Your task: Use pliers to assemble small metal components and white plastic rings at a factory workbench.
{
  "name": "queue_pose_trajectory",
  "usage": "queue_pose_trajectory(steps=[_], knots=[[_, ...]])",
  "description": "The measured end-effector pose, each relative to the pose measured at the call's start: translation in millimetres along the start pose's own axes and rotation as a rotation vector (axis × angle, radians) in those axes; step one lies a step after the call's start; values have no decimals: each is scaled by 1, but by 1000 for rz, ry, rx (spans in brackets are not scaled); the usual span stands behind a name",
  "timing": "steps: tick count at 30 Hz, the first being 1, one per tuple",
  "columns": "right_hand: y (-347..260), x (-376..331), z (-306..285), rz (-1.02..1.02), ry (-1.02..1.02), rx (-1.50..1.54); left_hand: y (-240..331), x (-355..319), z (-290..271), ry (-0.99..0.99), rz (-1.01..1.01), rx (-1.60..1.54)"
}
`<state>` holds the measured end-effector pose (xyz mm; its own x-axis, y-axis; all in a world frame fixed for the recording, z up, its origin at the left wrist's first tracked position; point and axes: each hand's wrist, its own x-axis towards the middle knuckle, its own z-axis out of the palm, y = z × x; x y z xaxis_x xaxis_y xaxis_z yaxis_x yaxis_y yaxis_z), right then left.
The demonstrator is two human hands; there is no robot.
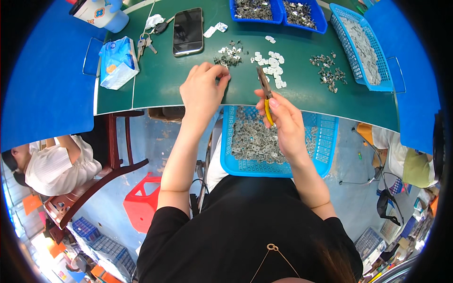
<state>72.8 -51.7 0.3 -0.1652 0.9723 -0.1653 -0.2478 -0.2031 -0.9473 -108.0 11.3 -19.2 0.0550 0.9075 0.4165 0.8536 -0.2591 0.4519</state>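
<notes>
My right hand [283,115] is wrapped round yellow-handled pliers [265,87], their jaws pointing up over the green table's front edge. Thumb and fingertips of my left hand [204,87] are pinched together at the near side of a small pile of metal clips [229,59]; whatever lies between them is too small to make out. Between the pliers and the far side of the table, flat white pieces [274,68] lie loosely spread. In front of my body, below the table edge, a light blue basket [226,158] holds many small metal parts.
Two dark blue bins [304,27] of small metal parts stand at the back. A light blue basket [384,78] of flat pieces and scattered metal clips [330,73] are at the right. Leftward lie a phone [188,30], keys [144,43] and a tissue pack [118,63]. A person sits at the left.
</notes>
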Motion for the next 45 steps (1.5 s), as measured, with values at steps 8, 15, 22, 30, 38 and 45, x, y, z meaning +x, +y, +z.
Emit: queue_pose_trajectory(steps=[8,15,22,30,38,45], knots=[[3,1,0,5,19,-11,6,-2,-7,-142,-14,-48],[9,1,3,-103,105,-330,11,-1,-7,-11,-154,-577],[13,2,7,-229,96,-390,39,-7,-16,74,-298,-1032],[6,0,9,-244,67,-399,46,-8,-23,82,-301,-1077],[8,0,8,-259,77,-390,48,-9,-23,85,-319,-1081],[5,0,12,-303,139,-352,50,-9,-27,77,-319,-1083]])
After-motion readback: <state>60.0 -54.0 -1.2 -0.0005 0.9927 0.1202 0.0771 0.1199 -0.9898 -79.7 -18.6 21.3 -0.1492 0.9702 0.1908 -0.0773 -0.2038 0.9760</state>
